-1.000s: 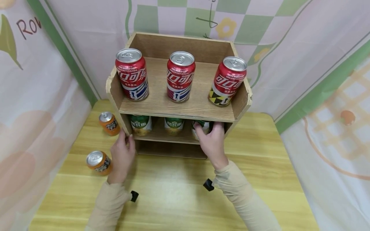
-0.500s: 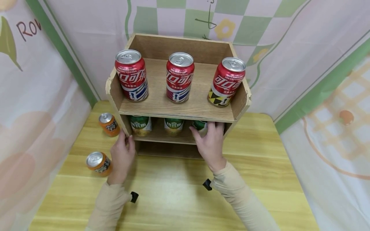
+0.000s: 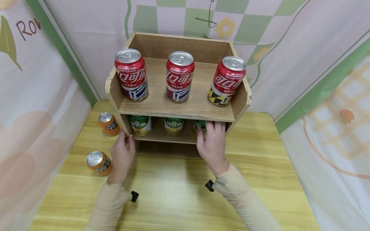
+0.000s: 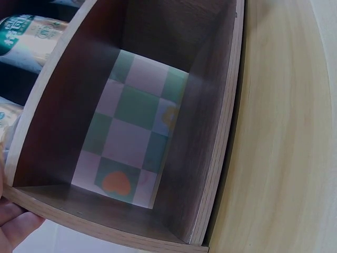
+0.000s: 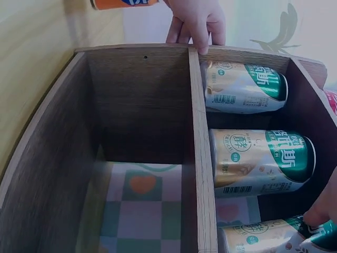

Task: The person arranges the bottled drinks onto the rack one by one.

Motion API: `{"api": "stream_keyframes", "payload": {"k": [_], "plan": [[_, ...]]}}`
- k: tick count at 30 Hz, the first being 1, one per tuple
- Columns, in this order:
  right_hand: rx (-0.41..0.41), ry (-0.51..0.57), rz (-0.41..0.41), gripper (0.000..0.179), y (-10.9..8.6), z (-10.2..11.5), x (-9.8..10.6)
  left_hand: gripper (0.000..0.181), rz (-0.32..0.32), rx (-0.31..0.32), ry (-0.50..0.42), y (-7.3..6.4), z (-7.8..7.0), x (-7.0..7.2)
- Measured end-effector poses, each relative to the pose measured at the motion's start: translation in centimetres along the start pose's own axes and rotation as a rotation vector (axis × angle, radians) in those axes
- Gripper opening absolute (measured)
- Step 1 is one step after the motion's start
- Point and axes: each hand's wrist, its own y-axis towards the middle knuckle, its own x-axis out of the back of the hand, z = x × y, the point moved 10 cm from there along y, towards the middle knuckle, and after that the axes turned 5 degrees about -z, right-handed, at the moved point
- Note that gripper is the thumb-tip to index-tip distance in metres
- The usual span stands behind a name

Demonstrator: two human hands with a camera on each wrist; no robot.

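A wooden shelf (image 3: 176,110) stands on the table. Its middle tier holds three green, white and gold kvass cans: the left (image 3: 140,125), the middle (image 3: 174,125) and the right one (image 3: 200,124). My right hand (image 3: 214,144) reaches into that tier and holds the right can, thumb on its front; its other fingertips are hidden inside. In the right wrist view, a digit touches the green part of this can (image 5: 263,237). My left hand (image 3: 122,157) grips the shelf's left side panel near the middle board; in the left wrist view its fingers (image 4: 21,226) show at the edge.
Red cola cans stand on the top tier: left (image 3: 132,75), middle (image 3: 180,77) and right (image 3: 227,81). Two orange cans, one farther back (image 3: 109,124) and one nearer (image 3: 99,163), stand on the table (image 3: 167,192) left of the shelf. A printed curtain (image 3: 185,19) hangs behind.
My right hand has shifted slightly right, its thumb sliding across the right kvass can. That can has turned, showing more of its label. My left hand stays on the side panel.
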Motion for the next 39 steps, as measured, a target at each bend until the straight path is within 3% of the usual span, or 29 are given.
{"api": "stream_keyframes", "payload": {"k": [8, 17, 23, 39], "plan": [[0.052, -0.121, 0.030, 0.055, 0.1, 0.3, -0.2, 0.017, 0.002, 0.011, -0.004, -0.1, 0.1, 0.0], [0.030, -0.260, 0.094, 0.045, 0.6, 0.8, -0.4, 0.016, 0.008, 0.010, 0.001, -0.1, 0.2, -0.1], [0.032, -0.319, 0.092, 0.026, 0.7, 1.0, -0.3, 0.016, -0.002, 0.003, 0.002, 0.0, 0.1, 0.0], [0.023, -0.352, 0.141, 0.026, 0.8, 0.5, -0.3, 0.017, 0.019, 0.022, 0.009, -0.1, 0.6, -0.2]]}}
